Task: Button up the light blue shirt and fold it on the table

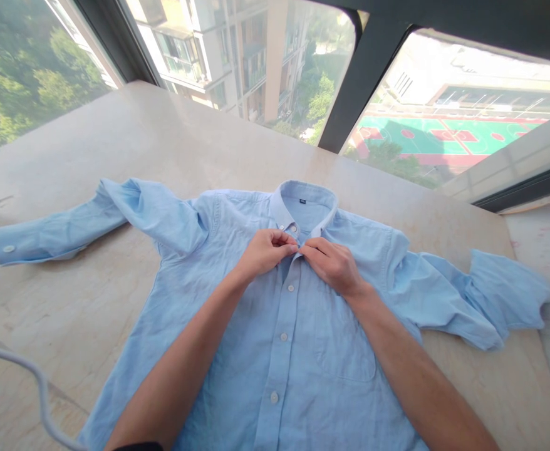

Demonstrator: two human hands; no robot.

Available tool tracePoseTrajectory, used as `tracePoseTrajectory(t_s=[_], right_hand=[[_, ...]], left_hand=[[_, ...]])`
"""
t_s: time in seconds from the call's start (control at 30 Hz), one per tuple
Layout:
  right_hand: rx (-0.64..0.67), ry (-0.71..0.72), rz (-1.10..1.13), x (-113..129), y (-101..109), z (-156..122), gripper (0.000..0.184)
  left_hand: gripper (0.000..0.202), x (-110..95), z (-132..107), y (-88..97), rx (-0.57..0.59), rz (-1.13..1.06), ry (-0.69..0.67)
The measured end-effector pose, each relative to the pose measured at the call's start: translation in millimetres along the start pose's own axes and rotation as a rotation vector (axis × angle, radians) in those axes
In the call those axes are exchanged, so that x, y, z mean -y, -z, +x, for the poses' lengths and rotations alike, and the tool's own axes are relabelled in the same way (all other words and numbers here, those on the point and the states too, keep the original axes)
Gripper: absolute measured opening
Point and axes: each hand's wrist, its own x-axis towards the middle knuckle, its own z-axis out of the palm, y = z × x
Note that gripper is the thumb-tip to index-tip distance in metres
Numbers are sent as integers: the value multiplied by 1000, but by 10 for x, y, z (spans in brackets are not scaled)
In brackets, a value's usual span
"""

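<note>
pale blue cotton shirt point(275, 351) lies front-up on a beige stone ledge point(115, 144), with its collar point(306, 200) pointing away toward the windows point(256, 56). two hands meet just below the collar. the left hand point(266, 252) and the right hand point(332, 264) each have thumb and fingertips closed in a pinch on the shirt's front strip, and the fingers hide what lies between them. both forearms cross the shirt body.

two sleeves: one sleeve point(54, 235) is stretched out to the left, the other sleeve point(482, 294) is crumpled to the right. three white buttons run down the front below the hands, the nearest button point(290, 288) just under them. one more sits on a collar tip, and one on the left cuff point(8, 248). one chest pocket point(345, 351) lies beside the right forearm. one white cable point(40, 388) curves through the lower left corner.
</note>
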Motion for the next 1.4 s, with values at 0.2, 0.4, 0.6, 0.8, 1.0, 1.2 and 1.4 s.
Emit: tracePoseTrajectory(t_s=[0.2,0.4,0.6,0.8,1.0,1.2,1.4], right_hand=[[-37,19,49,4,10,2,20],[-53,34,89,1,28,-7,22],[-114,55,134,-10,32,-32,21],[-142,49,174,-27,15,-85,24],[-127,-11,192,-17,11,-70,23],[-139,-1,238,-4,32,-40,23],[-131,-14,250,-25,-6,-69,20]], left_hand=[[15,-12,-6,9,26,-42,32],[15,38,17,1,24,-38,10],[16,9,-8,-14,1,-62,2],[15,-38,-39,-13,-10,-65,27],[13,-106,-113,-30,-28,101,-140],[11,-181,-185,-13,-22,182,-198],[18,-259,-226,-1,28,344,-299]])
